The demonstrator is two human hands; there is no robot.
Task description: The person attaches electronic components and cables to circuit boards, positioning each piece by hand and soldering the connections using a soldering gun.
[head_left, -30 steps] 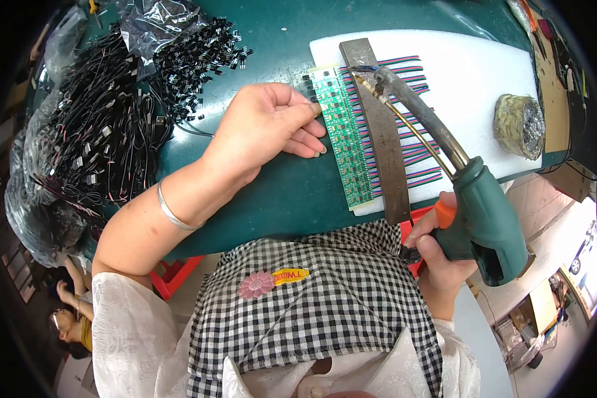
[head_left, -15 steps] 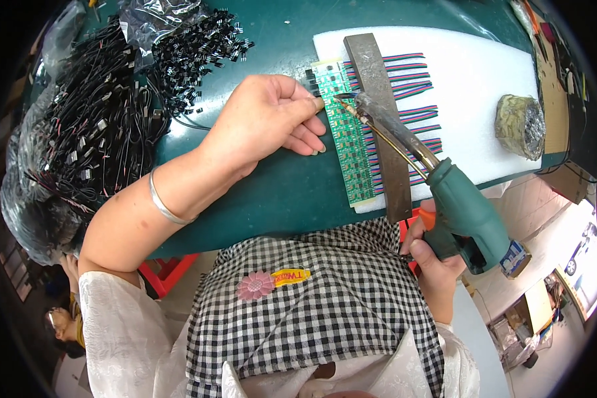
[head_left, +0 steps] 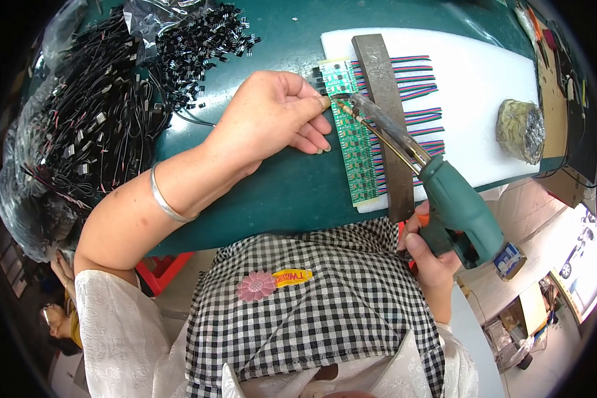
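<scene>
A strip of green circuit boards (head_left: 358, 162) lies along the left edge of a white foam sheet (head_left: 474, 86). Small black connectors (head_left: 318, 78) stick out from the strip's upper left side. My left hand (head_left: 268, 116) is at that edge, thumb and forefinger pinched together; whatever is between them is too small and hidden to name. In my right hand (head_left: 432, 262) is a green soldering gun (head_left: 464, 209), gripped by its handle. Its tip meets the boards close beside my left fingertips. A dark metal bar (head_left: 395, 139) lies across the multicoloured wires (head_left: 421, 116) leading right from the boards.
Left on the green table (head_left: 265, 205) sit a heap of black cables (head_left: 106, 126) and a pile of small black connectors (head_left: 205, 50) near clear plastic bags. A wrapped yellowish roll (head_left: 521, 131) rests on the foam's right. Another person (head_left: 66, 318) is at far left.
The view has shifted slightly, with the boards and bar appearing a little further right. My left hand's pinch and my right hand's hold on the soldering gun stay the same.
</scene>
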